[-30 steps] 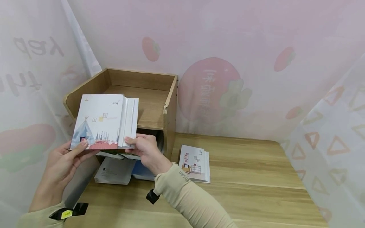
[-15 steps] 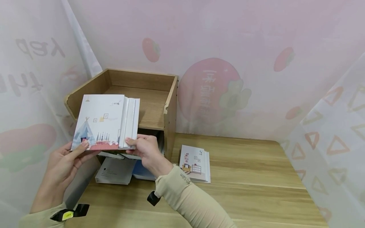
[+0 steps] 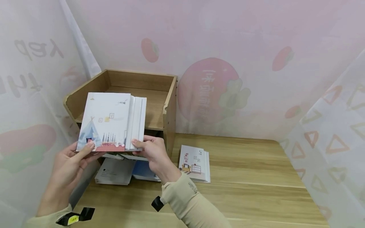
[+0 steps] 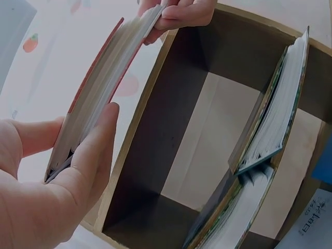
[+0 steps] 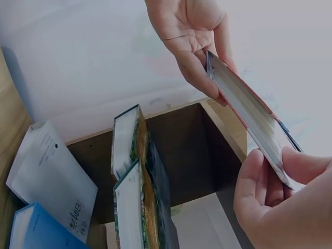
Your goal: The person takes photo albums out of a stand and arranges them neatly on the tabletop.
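Note:
Both hands hold up a white book point(image 3: 106, 118) with a tent drawn on its cover, in front of the wooden shelf unit. My left hand point(image 3: 67, 169) pinches its lower left corner, thumb on the cover and fingers beneath. My right hand point(image 3: 154, 155) pinches the lower right edge, with the thumb on the pale strips that show beyond the cover. In the left wrist view, the book point(image 4: 101, 78) is edge-on between the left hand point(image 4: 67, 176) and the right hand point(image 4: 189, 13). The right wrist view also shows the pages between both covers.
The wooden shelf unit point(image 3: 170, 110) stands at the back left. In its lower compartment, thick books point(image 5: 129, 202) stand on edge. A white book point(image 3: 114, 171) and a blue book point(image 3: 145, 171) are below. Another illustrated white book point(image 3: 195, 163) lies on the wooden table point(image 3: 245, 177).
Both hands and the tent-covered book have shifted slightly to the right in the head view. The grip looks the same, and the other books have stayed put.

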The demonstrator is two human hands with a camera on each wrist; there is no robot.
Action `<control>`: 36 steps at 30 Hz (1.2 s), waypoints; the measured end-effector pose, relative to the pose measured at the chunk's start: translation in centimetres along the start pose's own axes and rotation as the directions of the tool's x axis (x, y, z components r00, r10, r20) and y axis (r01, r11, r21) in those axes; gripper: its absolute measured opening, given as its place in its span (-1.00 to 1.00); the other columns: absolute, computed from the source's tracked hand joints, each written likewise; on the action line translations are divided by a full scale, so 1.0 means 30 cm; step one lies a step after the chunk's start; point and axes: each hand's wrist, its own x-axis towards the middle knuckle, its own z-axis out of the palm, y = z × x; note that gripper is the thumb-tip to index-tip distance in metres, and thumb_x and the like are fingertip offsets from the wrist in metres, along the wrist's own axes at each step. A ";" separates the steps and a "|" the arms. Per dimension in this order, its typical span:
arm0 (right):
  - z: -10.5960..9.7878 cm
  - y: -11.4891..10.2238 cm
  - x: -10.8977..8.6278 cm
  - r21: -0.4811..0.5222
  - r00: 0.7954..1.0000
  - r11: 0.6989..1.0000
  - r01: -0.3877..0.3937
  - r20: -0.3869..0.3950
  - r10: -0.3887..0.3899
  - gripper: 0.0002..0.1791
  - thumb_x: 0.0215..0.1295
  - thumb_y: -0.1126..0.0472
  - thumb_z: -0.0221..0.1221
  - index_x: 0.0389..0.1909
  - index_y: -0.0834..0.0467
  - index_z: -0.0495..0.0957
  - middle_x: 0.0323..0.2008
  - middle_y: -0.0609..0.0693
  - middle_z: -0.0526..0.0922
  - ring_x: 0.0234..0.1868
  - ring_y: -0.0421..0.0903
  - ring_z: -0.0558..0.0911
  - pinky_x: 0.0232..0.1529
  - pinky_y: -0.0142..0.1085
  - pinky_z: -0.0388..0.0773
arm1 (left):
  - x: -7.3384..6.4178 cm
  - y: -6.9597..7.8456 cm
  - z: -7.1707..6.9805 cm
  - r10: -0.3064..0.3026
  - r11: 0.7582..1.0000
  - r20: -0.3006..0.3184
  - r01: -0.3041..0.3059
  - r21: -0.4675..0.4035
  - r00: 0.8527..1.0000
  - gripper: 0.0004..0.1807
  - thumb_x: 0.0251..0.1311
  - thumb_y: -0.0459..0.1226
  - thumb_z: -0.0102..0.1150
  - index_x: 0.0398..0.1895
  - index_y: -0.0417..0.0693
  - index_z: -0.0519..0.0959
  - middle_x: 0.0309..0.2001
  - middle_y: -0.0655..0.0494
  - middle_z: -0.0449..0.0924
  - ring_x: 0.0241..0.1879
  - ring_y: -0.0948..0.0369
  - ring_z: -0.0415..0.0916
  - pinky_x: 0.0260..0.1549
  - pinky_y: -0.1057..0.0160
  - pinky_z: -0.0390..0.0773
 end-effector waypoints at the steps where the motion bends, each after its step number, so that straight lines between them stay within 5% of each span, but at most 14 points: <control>1: -0.003 0.000 -0.004 -0.004 1.000 1.000 0.005 -0.002 -0.005 -0.91 0.20 0.41 0.32 -0.28 0.27 0.73 -0.32 0.13 0.72 -0.37 -0.07 0.68 -0.31 -0.22 0.65 | -0.001 -0.003 0.003 0.007 1.000 0.009 -0.007 0.005 1.000 -0.67 0.39 -0.58 -0.06 0.15 -0.34 0.55 0.04 -0.15 0.61 -0.01 0.04 0.60 -0.09 0.08 0.56; 11: -0.045 -0.014 -0.030 -0.048 0.993 0.992 0.118 0.037 -0.116 -0.89 0.19 0.38 0.35 -0.25 0.26 0.74 -0.33 0.13 0.73 -0.39 -0.09 0.68 -0.27 -0.18 0.68 | -0.008 -0.023 0.044 0.042 0.999 0.032 -0.042 0.010 0.999 -0.65 0.39 -0.59 -0.09 0.18 -0.37 0.51 0.07 -0.18 0.58 0.03 0.04 0.59 -0.05 0.08 0.55; 17: -0.062 -0.022 -0.033 -0.074 0.985 0.983 0.170 0.052 -0.166 -0.89 0.20 0.37 0.35 -0.24 0.26 0.74 -0.32 0.13 0.73 -0.43 -0.06 0.67 -0.17 0.02 0.66 | -0.002 -0.030 0.065 0.044 0.999 0.019 -0.044 0.014 0.999 -0.64 0.40 -0.56 -0.05 0.21 -0.35 0.49 0.10 -0.16 0.56 0.05 0.06 0.58 -0.05 0.09 0.56; 23: -0.068 -0.030 -0.039 -0.085 0.981 0.978 0.190 0.053 -0.186 -0.90 0.21 0.36 0.35 -0.26 0.20 0.76 -0.31 0.12 0.73 -0.39 0.06 0.69 -0.26 -0.13 0.69 | 0.002 -0.032 0.082 0.044 0.999 0.009 -0.043 -0.030 0.999 -0.63 0.39 -0.57 -0.05 0.22 -0.35 0.48 0.12 -0.17 0.55 0.07 0.05 0.56 -0.05 0.09 0.56; 30: -0.081 -0.047 -0.042 -0.119 0.971 0.964 0.238 0.053 -0.233 -0.89 0.20 0.36 0.36 -0.25 0.20 0.76 -0.30 0.09 0.74 -0.25 -0.08 0.67 -0.06 -0.04 0.61 | 0.007 -0.031 0.110 0.042 0.999 -0.008 -0.042 -0.032 0.999 -0.63 0.38 -0.56 -0.02 0.22 -0.36 0.48 0.13 -0.18 0.55 0.07 0.04 0.57 -0.05 0.09 0.57; 36: -0.090 -0.056 -0.047 -0.191 0.962 0.943 0.272 0.042 -0.269 -0.88 0.18 0.32 0.38 -0.25 0.17 0.77 -0.29 0.02 0.74 -0.14 -0.12 0.60 -0.13 -0.25 0.54 | 0.009 -0.039 0.119 0.043 0.998 -0.015 -0.043 -0.052 0.999 -0.65 0.38 -0.56 -0.01 0.19 -0.36 0.51 0.12 -0.17 0.56 0.05 0.05 0.57 -0.04 0.11 0.56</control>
